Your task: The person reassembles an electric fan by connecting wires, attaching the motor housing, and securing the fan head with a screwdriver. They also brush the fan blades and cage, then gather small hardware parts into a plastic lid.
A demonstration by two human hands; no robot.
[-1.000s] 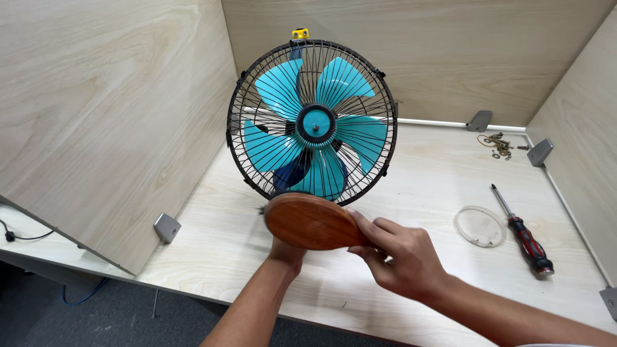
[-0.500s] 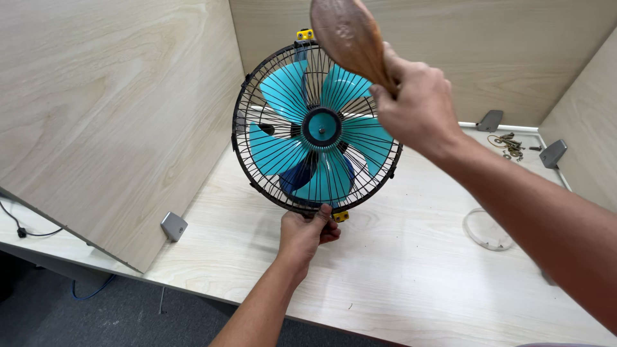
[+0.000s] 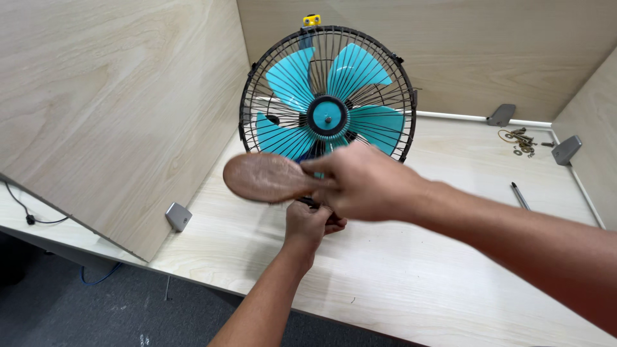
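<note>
So there's a light wood desk (image 3: 411,283) boxed in by wood-grain partition panels (image 3: 116,109) on the left, back and right, with small grey brackets (image 3: 178,216) pinning the panels to the desktop. Off in the far right corner sits a little pile of brass-coloured screws and washers (image 3: 520,141), well apart from everything else, and the dark shaft of a tool (image 3: 519,195) pokes out from behind the person's right forearm, most of it hidden. A black cable (image 3: 26,209) dangles off the desk edge on the left.

The main thing is a desk fan (image 3: 328,96) with turquoise blades behind a black wire cage, standing upright near the back panel, with a small yellow bit (image 3: 312,20) at its top. Its base is pretty much blocked from view by both hands.

The right hand (image 3: 369,183) reaches in from the right, across the front of the fan, arm stretched out nearly level. It's clenched around the handle of a brown oval wooden piece (image 3: 267,177), which looks like a brush or paddle head, held flat and pointing left, just in front of the lower cage. It's blurry, so the finer detail is lost.

The left hand (image 3: 312,222) comes up from below, directly under the right one, fingers curled around something dark at the foot of the fan. What exactly it grips can't be made out.
</note>
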